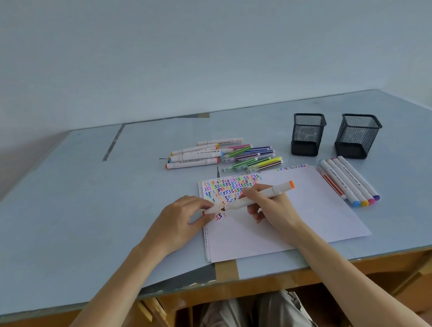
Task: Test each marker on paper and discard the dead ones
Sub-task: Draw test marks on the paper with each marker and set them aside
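Observation:
My right hand (269, 205) grips a white marker with orange ends (263, 195), held nearly level above the paper (307, 217). My left hand (186, 219) pinches the marker's cap (211, 210) at its left end, where a dark tip shows just clear of the cap. The top left of the paper is covered with small coloured zigzag marks (230, 189). A pile of markers (222, 155) lies beyond the paper. A row of several markers (348, 181) lies to the right of the sheet.
Two black mesh pen cups (308, 134) (357, 135) stand at the back right, both looking empty. The blue desk top (81, 202) ends in a wooden front edge near my knees. A strip of brown tape (226, 270) sits below the paper.

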